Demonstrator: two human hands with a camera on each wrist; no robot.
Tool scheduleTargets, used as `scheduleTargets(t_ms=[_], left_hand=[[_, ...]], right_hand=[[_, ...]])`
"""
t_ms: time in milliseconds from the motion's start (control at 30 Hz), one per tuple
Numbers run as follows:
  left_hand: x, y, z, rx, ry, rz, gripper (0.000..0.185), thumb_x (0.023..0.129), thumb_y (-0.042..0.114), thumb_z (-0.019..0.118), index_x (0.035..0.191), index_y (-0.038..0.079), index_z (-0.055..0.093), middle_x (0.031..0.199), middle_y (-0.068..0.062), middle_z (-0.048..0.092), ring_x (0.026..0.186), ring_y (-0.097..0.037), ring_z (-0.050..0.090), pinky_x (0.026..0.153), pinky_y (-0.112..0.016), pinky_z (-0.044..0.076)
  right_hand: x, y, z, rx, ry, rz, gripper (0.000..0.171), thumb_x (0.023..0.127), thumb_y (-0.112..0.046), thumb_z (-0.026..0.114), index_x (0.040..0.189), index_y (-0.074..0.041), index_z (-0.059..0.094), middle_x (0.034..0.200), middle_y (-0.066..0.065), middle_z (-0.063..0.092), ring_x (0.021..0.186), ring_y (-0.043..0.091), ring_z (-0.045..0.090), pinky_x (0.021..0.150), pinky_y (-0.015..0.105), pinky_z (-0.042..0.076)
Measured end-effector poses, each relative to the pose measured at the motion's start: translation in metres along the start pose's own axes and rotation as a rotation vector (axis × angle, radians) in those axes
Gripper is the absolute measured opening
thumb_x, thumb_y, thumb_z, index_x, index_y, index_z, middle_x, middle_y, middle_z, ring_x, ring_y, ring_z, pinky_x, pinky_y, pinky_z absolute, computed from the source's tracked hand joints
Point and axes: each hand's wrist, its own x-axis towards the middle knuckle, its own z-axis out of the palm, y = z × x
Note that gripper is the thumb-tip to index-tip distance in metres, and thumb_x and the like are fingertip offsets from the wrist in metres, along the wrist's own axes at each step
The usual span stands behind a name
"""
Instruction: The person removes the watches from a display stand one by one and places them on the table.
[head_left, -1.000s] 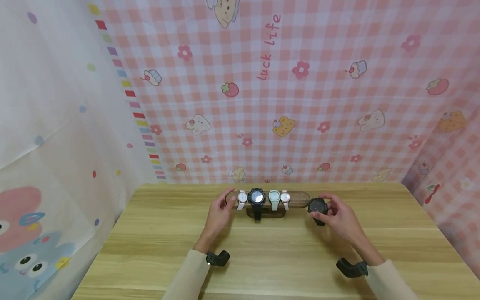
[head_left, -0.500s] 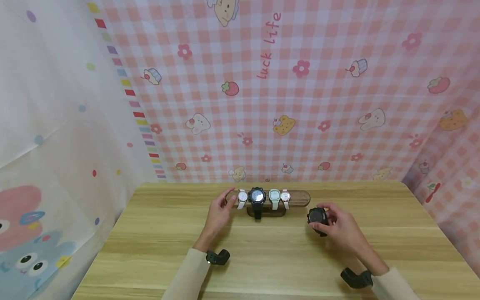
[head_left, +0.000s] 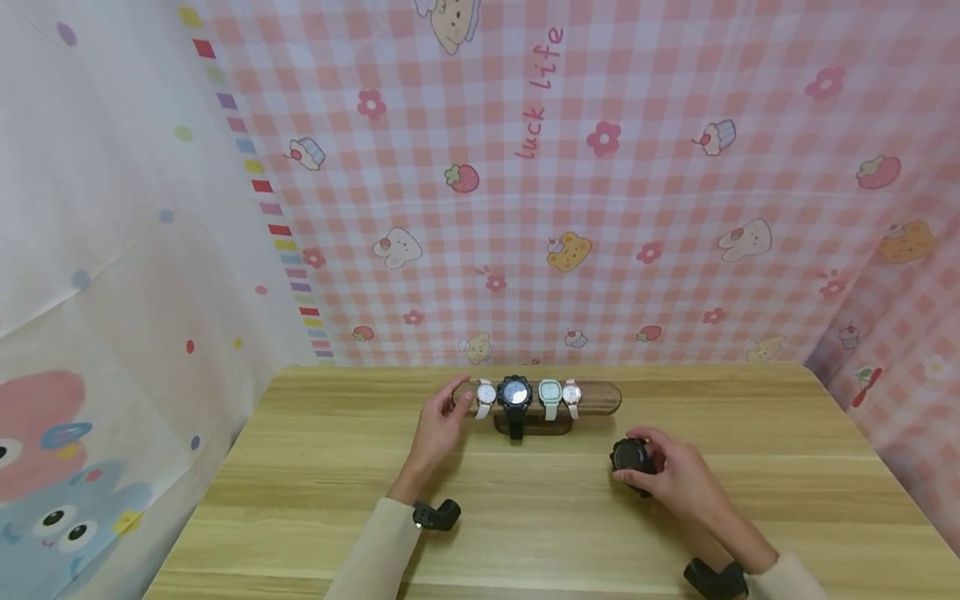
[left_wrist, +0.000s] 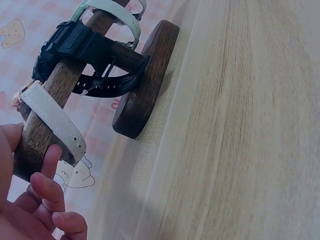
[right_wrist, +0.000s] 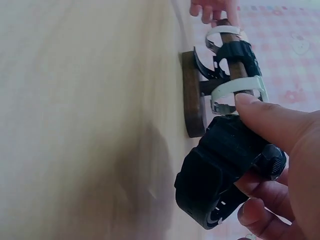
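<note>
My left hand (head_left: 437,425) grips the left end of a dark wooden watch stand (head_left: 600,397), thumb on one side and fingers on the other. Hanging on its bar are a white-strapped watch (head_left: 485,395), a chunky black watch (head_left: 515,393), a mint-green square watch (head_left: 551,393) and another slim pale-strapped watch (head_left: 572,395). Off to the right and nearer the front, my right hand (head_left: 678,475) pinches a second black watch (right_wrist: 220,165) by its case. Its strap forms a closed loop, held apart from the stand.
The stand's base (left_wrist: 145,85) rests at the back of the wooden table (head_left: 525,533). Behind it hangs a pink checked cloth (head_left: 510,208), with a white printed cloth (head_left: 112,250) on the left. Each wrist wears a black camera mount (head_left: 437,515).
My right hand has drawn the black watch from beside the stand's right end toward the front of the table. My left hand has stayed on the stand's left end.
</note>
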Motion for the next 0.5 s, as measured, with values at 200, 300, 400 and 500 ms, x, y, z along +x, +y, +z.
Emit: scheduleTargets(t_ms=[200,300,400,500], left_hand=[[-0.001,0.000,0.000,-0.003,-0.003,0.012,0.034,0.093,0.029,0.057,0.127,0.025,0.058,0.063,0.002,0.041,0.055,-0.010,0.038,0.049,-0.021,0.034],[-0.002,0.001,0.000,-0.003,-0.003,0.013,0.034,0.093,0.029,0.057,0.127,0.025,0.058,0.063,0.002,0.041,0.055,-0.009,0.038,0.048,-0.021,0.034],[-0.002,0.002,-0.001,-0.012,0.000,0.015,0.034,0.093,0.029,0.058,0.126,0.025,0.058,0.063,0.001,0.041,0.055,-0.010,0.037,0.049,-0.021,0.034],[-0.001,0.001,0.000,-0.019,0.002,0.016,0.033,0.093,0.029,0.058,0.126,0.026,0.058,0.063,0.001,0.041,0.055,-0.009,0.037,0.049,-0.021,0.033]], right_hand=[[-0.007,-0.002,0.005,-0.035,-0.023,0.010,0.059,0.067,-0.035,0.082,0.113,-0.005,0.061,0.064,-0.006,0.054,0.056,0.004,0.045,0.050,0.021,0.039],[-0.009,-0.002,0.007,-0.053,-0.025,0.003,0.059,0.067,-0.035,0.082,0.113,-0.005,0.061,0.064,-0.007,0.052,0.055,0.004,0.043,0.050,0.021,0.038],[-0.011,-0.002,0.008,-0.064,-0.021,-0.018,0.058,0.066,-0.032,0.083,0.112,-0.005,0.062,0.064,-0.008,0.050,0.055,0.003,0.041,0.051,0.020,0.037],[-0.012,-0.001,0.009,-0.079,-0.018,-0.039,0.057,0.066,-0.032,0.084,0.111,-0.005,0.062,0.064,-0.008,0.049,0.056,0.002,0.041,0.051,0.020,0.037]])
